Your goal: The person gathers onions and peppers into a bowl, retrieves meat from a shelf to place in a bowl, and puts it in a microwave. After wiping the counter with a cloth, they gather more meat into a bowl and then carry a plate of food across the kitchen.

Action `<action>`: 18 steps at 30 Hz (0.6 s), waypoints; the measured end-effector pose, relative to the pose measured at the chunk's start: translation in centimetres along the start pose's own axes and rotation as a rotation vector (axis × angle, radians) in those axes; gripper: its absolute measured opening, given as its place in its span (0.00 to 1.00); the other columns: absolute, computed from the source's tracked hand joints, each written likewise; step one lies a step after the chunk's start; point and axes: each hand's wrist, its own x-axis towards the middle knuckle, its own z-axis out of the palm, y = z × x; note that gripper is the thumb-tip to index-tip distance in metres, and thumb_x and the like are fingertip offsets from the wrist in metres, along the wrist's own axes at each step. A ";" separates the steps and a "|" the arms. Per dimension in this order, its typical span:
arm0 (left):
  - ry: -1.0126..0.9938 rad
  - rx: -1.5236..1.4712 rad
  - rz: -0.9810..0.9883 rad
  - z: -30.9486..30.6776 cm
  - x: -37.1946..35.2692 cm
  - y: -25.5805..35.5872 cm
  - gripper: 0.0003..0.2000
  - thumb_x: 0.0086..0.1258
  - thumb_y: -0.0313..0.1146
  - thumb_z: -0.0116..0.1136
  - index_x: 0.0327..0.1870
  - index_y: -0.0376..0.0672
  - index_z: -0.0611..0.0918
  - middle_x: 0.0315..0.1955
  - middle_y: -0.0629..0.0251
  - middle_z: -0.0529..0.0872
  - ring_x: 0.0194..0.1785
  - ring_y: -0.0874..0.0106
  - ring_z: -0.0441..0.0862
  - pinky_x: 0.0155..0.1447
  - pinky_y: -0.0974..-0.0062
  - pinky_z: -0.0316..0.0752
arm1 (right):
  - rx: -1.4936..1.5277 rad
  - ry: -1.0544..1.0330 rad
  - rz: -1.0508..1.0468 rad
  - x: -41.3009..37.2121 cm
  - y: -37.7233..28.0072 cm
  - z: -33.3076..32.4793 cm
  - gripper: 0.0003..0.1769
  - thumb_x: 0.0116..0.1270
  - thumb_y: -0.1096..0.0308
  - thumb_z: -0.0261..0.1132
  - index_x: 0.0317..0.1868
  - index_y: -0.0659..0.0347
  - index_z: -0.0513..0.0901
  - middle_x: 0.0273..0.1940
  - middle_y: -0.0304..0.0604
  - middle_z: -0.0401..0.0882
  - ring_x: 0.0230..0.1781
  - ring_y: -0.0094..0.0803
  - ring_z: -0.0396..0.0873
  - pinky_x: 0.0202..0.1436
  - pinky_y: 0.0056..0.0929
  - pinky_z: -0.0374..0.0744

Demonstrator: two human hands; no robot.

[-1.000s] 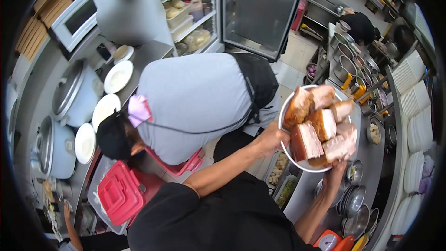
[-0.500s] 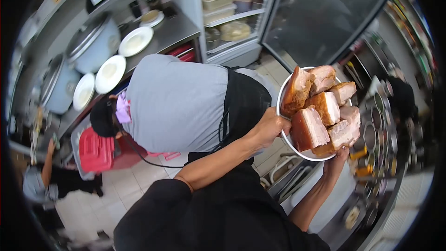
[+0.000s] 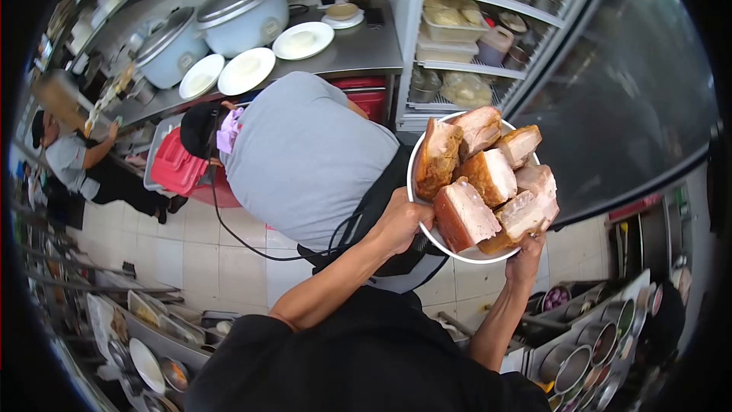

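Observation:
A white bowl point(image 3: 467, 257) is held up in front of my body, heaped with several thick chunks of browned pork belly point(image 3: 488, 177). My left hand point(image 3: 404, 221) grips the bowl's rim on its near left side, fingers closed round it. At the lower right, my right hand point(image 3: 526, 256) is closed on the rim too, its fingers partly hidden under the bowl. Close beyond my left forearm, a person in a grey shirt point(image 3: 305, 152) bends low. Behind the bowl is a glass-fronted fridge whose door point(image 3: 625, 99) stands wide open.
Food containers point(image 3: 456, 29) fill the fridge shelves point(image 3: 476, 69). Plates point(image 3: 248, 71) and large cookers point(image 3: 242, 17) line the steel counter point(image 3: 366, 53). A red bin lid point(image 3: 179, 162) is beside the bending person. Another person point(image 3: 72, 160) stands far left. Steel pots point(image 3: 566, 366) stand at lower right.
My view has turned to the right, bringing the fridge and its open door nearer. The bowl stays in both hands. The grey-shirted person remains bent over.

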 end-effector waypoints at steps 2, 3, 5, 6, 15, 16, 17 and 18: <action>0.045 0.025 0.052 -0.8 -0.3 0.2 0.03 0.40 0.20 0.47 0.18 0.36 0.73 0.14 0.66 0.71 0.17 0.77 0.65 0.21 0.78 0.56 | 0.002 0.000 0.042 1.2 0.7 0.9 0.27 0.39 0.79 0.52 0.46 0.74 0.70 0.41 0.49 0.75 0.38 0.33 0.74 0.39 0.22 0.73; 0.065 0.017 0.050 -1.1 -0.6 0.5 0.03 0.40 0.20 0.47 0.18 0.36 0.73 0.14 0.66 0.71 0.17 0.77 0.65 0.21 0.78 0.56 | 0.010 0.030 0.077 1.5 0.9 1.6 0.27 0.40 0.78 0.51 0.47 0.74 0.70 0.41 0.49 0.74 0.39 0.33 0.74 0.39 0.22 0.73; 0.151 -0.031 0.053 -1.0 -0.8 1.0 0.05 0.40 0.19 0.47 0.21 0.34 0.74 0.15 0.66 0.72 0.18 0.77 0.67 0.22 0.79 0.58 | -0.040 -0.051 0.104 2.5 0.6 1.9 0.28 0.40 0.78 0.51 0.48 0.75 0.70 0.41 0.49 0.75 0.39 0.32 0.75 0.41 0.21 0.73; 0.153 -0.073 0.103 -1.5 -0.4 0.4 0.10 0.39 0.18 0.47 0.26 0.31 0.76 0.17 0.65 0.74 0.19 0.77 0.69 0.22 0.79 0.60 | -0.090 -0.215 0.094 3.4 0.6 1.6 0.29 0.45 0.77 0.49 0.54 0.72 0.67 0.48 0.49 0.73 0.47 0.34 0.74 0.50 0.26 0.72; 0.436 -0.368 0.377 0.5 4.3 0.8 0.10 0.38 0.18 0.47 0.25 0.31 0.75 0.22 0.62 0.77 0.20 0.74 0.74 0.22 0.78 0.68 | -0.259 -0.686 0.180 12.9 -2.7 7.4 0.15 0.50 0.68 0.57 0.32 0.74 0.78 0.26 0.46 0.78 0.21 0.27 0.77 0.23 0.22 0.76; 0.477 -0.385 0.405 1.3 4.9 1.0 0.07 0.39 0.19 0.47 0.22 0.34 0.74 0.22 0.61 0.77 0.21 0.74 0.74 0.24 0.77 0.70 | -0.293 -0.761 0.204 14.4 -2.8 7.6 0.15 0.50 0.67 0.58 0.31 0.75 0.78 0.25 0.48 0.79 0.21 0.31 0.79 0.22 0.25 0.80; 0.580 -0.394 0.426 3.7 5.3 2.2 0.03 0.38 0.20 0.46 0.17 0.37 0.73 0.21 0.61 0.77 0.23 0.74 0.75 0.27 0.77 0.72 | -0.303 -0.838 0.261 15.8 -2.9 7.6 0.17 0.50 0.66 0.60 0.32 0.76 0.78 0.25 0.49 0.79 0.20 0.31 0.79 0.22 0.25 0.80; 0.556 -0.373 0.451 3.7 5.8 1.8 0.02 0.38 0.21 0.46 0.15 0.37 0.73 0.21 0.60 0.77 0.24 0.73 0.76 0.30 0.76 0.73 | -0.360 -0.911 0.300 16.9 -3.6 7.8 0.18 0.50 0.67 0.58 0.38 0.75 0.77 0.31 0.47 0.78 0.24 0.33 0.80 0.24 0.27 0.83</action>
